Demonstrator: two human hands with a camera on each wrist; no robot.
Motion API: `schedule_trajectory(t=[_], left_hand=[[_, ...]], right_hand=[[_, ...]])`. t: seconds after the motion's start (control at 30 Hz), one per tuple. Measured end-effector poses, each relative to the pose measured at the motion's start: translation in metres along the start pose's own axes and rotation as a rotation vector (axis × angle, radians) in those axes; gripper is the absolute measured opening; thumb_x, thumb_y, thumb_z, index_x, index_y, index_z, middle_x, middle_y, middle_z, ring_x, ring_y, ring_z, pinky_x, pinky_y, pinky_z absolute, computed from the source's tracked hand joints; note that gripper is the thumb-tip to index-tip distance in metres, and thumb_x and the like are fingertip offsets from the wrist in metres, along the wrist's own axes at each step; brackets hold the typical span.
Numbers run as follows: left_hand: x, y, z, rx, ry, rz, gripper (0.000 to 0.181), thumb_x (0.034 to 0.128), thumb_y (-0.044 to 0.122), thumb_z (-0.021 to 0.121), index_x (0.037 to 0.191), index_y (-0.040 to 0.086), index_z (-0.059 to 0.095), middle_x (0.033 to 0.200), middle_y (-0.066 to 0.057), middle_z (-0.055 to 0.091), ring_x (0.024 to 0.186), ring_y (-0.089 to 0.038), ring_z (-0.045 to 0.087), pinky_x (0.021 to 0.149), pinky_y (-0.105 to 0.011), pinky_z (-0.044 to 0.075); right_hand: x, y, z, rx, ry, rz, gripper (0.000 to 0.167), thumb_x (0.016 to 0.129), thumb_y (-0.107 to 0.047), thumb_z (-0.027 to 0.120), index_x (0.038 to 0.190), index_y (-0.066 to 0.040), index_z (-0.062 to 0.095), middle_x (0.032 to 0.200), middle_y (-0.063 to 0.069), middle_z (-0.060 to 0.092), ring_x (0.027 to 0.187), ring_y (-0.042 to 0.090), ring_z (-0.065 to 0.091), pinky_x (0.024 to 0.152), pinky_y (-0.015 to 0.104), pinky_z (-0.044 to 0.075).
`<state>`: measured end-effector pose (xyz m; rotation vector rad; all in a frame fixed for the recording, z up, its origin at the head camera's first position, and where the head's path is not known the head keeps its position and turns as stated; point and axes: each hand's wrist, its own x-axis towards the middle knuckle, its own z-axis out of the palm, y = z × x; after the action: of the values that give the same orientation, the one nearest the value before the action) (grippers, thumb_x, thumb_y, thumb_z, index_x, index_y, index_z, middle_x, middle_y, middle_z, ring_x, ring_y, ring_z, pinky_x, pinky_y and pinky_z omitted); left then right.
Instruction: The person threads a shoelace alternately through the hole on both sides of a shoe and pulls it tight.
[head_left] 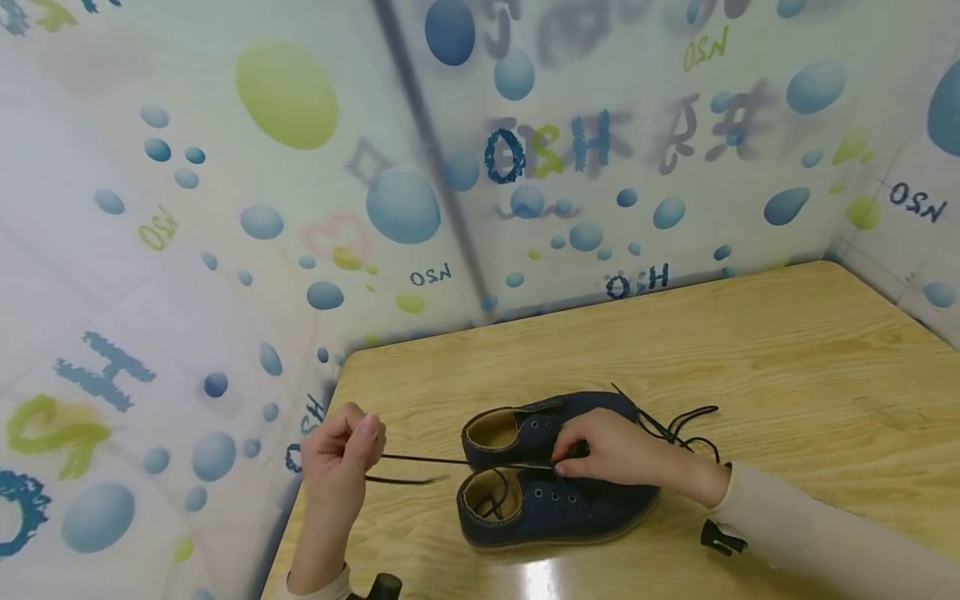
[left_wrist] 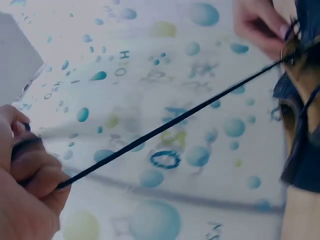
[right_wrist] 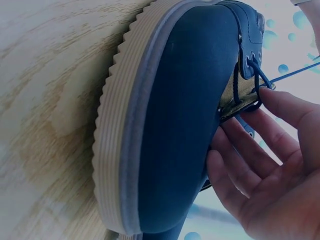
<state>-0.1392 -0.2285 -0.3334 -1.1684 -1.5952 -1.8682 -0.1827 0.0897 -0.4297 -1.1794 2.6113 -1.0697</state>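
Two dark navy lace-up shoes lie side by side on the table, toes to the right: the near shoe (head_left: 525, 521) and the far shoe (head_left: 592, 404). My left hand (head_left: 341, 454), curled and raised left of the shoes, grips a dark shoelace (left_wrist: 175, 120) that runs taut to the near shoe. A loose lace end (head_left: 401, 481) sticks out below that hand. At the near shoe's eyelets, my right hand (head_left: 611, 450) pinches the lined edge (right_wrist: 235, 105) of the lacing opening between thumb and fingers. Another lace lies inside the near shoe.
The wooden table (head_left: 750, 358) meets walls (head_left: 465, 275) printed with blue and green drops at its back and sides. Loose laces (head_left: 682, 425) spread from the far shoe toward the right, close to my right forearm.
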Motion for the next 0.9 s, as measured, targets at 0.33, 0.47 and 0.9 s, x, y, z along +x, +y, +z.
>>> schedule_trajectory(t=[0.33, 0.47, 0.9], left_hand=[[-0.001, 0.002, 0.018, 0.398, 0.119, 0.107, 0.031, 0.0883, -0.019, 0.05, 0.064, -0.002, 0.043, 0.053, 0.0, 0.031, 0.045, -0.003, 0.025, 0.04, -0.015, 0.021], [0.001, -0.002, 0.03, 0.367, 0.113, 0.09, 0.023, 0.0904, -0.014, 0.056, 0.07, -0.004, 0.052, 0.06, -0.002, 0.042, 0.052, -0.006, 0.037, 0.043, -0.021, 0.029], [-0.011, -0.024, 0.045, 0.585, -0.139, -0.452, 0.007, 0.0933, 0.009, 0.067, 0.095, 0.011, 0.074, 0.083, -0.006, 0.071, 0.066, -0.006, 0.065, 0.061, -0.024, 0.057]], right_hand=[[0.0, -0.003, -0.002, -0.01, 0.002, 0.011, 0.005, 0.088, -0.027, 0.075, 0.092, -0.028, 0.077, 0.091, -0.015, 0.072, 0.084, 0.001, 0.065, 0.075, 0.024, 0.053], [0.0, -0.003, -0.002, -0.018, 0.008, 0.007, 0.005, 0.088, -0.027, 0.075, 0.093, -0.028, 0.077, 0.092, -0.015, 0.072, 0.085, 0.003, 0.066, 0.075, 0.024, 0.054], [-0.004, -0.002, 0.002, -0.069, 0.018, -0.028, 0.009, 0.089, -0.035, 0.073, 0.095, -0.029, 0.075, 0.093, -0.016, 0.071, 0.087, 0.004, 0.067, 0.077, 0.027, 0.054]])
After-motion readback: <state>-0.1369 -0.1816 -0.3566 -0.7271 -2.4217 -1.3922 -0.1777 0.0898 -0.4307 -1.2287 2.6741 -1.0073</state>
